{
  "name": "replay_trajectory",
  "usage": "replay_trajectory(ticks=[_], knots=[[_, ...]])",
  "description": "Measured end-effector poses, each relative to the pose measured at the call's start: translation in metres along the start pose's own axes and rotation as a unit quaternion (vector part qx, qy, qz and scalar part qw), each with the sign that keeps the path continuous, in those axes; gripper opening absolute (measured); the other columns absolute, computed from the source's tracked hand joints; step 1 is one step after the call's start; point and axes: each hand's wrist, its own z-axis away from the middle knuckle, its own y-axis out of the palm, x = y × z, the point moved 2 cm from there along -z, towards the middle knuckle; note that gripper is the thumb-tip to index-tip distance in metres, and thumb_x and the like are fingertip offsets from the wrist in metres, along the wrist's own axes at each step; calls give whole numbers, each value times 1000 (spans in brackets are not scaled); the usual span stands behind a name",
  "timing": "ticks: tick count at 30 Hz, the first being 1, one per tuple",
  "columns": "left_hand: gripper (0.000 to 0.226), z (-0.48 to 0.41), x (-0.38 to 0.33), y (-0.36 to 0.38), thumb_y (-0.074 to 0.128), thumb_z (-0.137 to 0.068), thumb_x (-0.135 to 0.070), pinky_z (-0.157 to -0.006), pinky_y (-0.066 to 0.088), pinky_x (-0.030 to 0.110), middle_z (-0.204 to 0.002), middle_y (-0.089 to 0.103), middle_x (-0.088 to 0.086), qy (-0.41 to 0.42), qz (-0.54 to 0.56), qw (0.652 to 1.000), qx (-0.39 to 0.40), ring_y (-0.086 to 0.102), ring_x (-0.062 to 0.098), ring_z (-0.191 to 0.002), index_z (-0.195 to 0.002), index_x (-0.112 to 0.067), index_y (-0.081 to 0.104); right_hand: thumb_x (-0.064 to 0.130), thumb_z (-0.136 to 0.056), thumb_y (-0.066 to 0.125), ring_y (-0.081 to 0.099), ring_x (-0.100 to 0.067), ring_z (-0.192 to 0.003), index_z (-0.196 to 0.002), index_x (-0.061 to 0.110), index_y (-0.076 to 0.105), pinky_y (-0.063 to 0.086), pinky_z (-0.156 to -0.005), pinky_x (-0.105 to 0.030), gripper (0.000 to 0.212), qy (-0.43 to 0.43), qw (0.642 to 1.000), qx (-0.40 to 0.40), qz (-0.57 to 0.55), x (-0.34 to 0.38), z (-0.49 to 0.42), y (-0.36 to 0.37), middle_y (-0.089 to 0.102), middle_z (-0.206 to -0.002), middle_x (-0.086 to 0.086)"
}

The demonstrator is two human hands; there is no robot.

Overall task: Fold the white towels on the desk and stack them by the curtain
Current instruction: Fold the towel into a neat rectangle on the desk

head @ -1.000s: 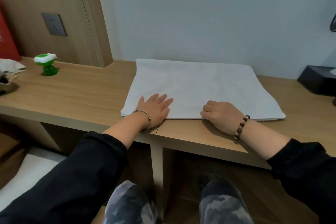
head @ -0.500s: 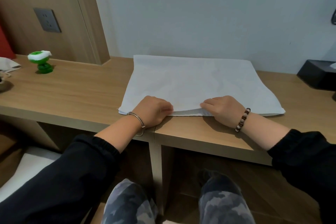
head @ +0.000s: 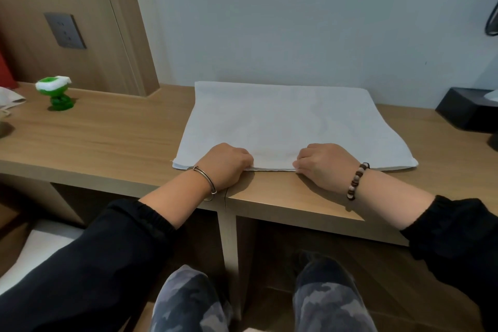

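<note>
Closest of all were two knees in grey spotty trousers [head: 188,302], down below the table [head: 107,140]. Above them, two arms in black sleeves [head: 107,250] reached up to the table's front edge. The left grip [head: 225,164], a bare hand with a thin silver bangle [head: 208,183] on its wrist, was curled tight and held the near edge of the white towel [head: 283,118]. The right grip [head: 323,164], a bare hand with a brown and white bead band [head: 357,180] on its wrist, was curled the same way and held that same edge just beside the left one. The towel lay flat on the table, and it spread out from both grips toward the pale wall. It looked folded, with more than one layer at the edge by the fingers. Far off to the left of the left grip stood a small green and white toy [head: 55,93]. Well off to the right of the right grip sat a black box [head: 469,110]. Up on the wood panel, beyond the toy, was a grey wall socket [head: 65,31].
</note>
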Motion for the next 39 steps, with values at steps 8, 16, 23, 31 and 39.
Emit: replay_trajectory(ticks=[8, 16, 23, 31, 39], knots=[[36, 1, -12, -10, 32, -99, -30, -59, 31, 29, -88, 59, 2, -12, -17, 1000, -23, 56, 25, -72, -81, -13, 57, 32, -99, 45, 56, -16, -90, -96, 19, 73, 43, -77, -28, 31, 74, 996, 31, -50, 2, -9, -5, 63, -95, 5], [30, -30, 4, -19, 36, -98, -23, -65, 36, 29, -99, 64, 8, -199, -46, 979, 20, 59, 29, -92, -97, -10, 63, 26, -91, 60, 57, -8, -82, -91, 17, 73, 40, -72, -18, 16, 124, 970, -30, -208, 35, -21, -6, 65, -91, 9], [43, -36, 1, 1, 25, -99, -33, -66, 36, 30, -85, 54, 3, -258, -20, 965, 43, 51, 23, -86, -107, -12, 62, 22, -95, 46, 51, -13, -69, -81, 19, 56, 36, -60, -25, 18, 305, 940, 8, -150, 4, 3, 1, 52, -80, 6], [36, -30, 7, -1, 32, -96, -33, -86, 40, 37, -120, 49, 9, -223, 73, 971, 52, 44, 27, -114, -123, -15, 48, 12, -89, 38, 49, -14, -58, -66, 15, 51, 36, -53, -25, 27, 380, 901, 206, 34, -23, 5, -10, 55, -68, 1], [35, -30, 19, 10, 26, -98, -37, -96, 34, 45, -132, 44, 6, -225, 84, 969, 62, 38, 25, -123, -124, -21, 43, 38, -102, 18, 15, -26, -144, -151, 23, 18, 17, -114, -49, 51, 281, 938, 150, -140, -9, -54, 15, 14, -158, -4]])
